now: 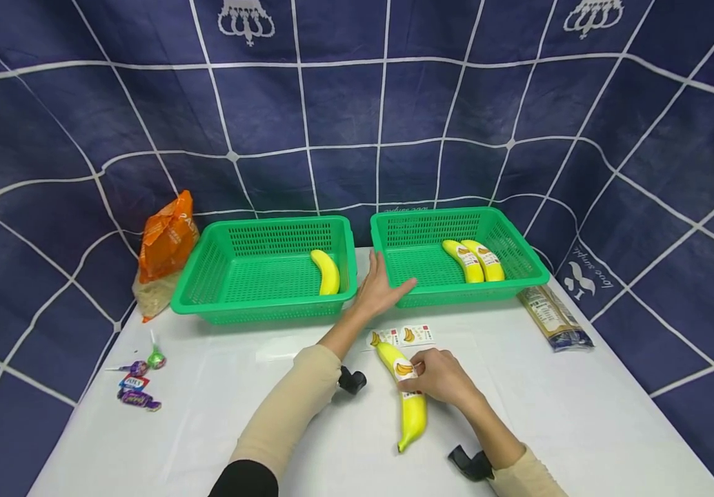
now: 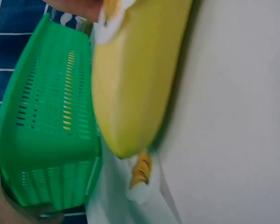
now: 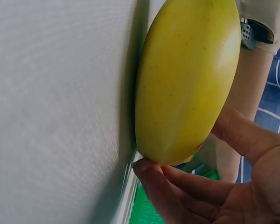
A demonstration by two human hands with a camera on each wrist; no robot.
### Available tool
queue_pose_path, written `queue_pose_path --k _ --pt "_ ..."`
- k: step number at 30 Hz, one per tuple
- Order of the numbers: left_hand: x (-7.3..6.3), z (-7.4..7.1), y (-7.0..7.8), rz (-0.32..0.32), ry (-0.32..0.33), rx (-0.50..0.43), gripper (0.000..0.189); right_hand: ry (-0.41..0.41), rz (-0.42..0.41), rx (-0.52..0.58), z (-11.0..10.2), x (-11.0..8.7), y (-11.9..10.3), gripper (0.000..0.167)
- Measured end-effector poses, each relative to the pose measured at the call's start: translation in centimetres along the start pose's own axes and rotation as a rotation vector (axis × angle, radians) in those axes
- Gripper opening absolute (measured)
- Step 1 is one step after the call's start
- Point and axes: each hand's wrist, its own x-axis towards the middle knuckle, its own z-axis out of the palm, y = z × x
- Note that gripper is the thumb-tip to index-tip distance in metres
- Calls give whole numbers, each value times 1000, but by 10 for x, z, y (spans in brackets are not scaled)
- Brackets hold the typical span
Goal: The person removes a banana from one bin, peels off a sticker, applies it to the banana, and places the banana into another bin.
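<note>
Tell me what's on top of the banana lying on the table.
A white label printed with bananas is on the banana. The right hand covers part of it, so anything beneath that hand can't be seen.

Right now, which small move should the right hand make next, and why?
Perhaps the right hand should press down the white banana-print sticker: it touches the curved yellow banana at that sticker, and both yellow bananas in the right green plastic basket bear similar stickers.

Beige sleeves [image 1: 294, 407] are partly covering both forearms [image 1: 340, 334]. A black section [image 1: 245, 480] is adjoining the left. Black fittings [image 1: 352, 381] are projecting alongside.
</note>
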Motion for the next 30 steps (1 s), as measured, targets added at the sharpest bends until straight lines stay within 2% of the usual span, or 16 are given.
queue_pose_path --k 2,6,12,18,22,27,30 --pt "1 1 -2 5 -11 -27 111 -3 12 -12 0 0 0 46" --pt "4 3 -9 31 -9 -81 112 -7 14 -9 0 -1 2 50" --pt "5 5 -14 43 -12 -121 114 -29 20 21 -4 -2 6 49" --pt "4 5 -14 47 -23 -153 113 -40 28 29 -17 -7 12 41" --pt "5 7 -15 45 -29 -153 113 -61 32 17 -32 -9 15 37" --pt "5 7 -16 46 -28 -163 113 -99 -10 -2 -63 -8 16 26" --pt "6 6 -17 47 -29 -169 113 -124 -25 -16 -86 -4 12 31"
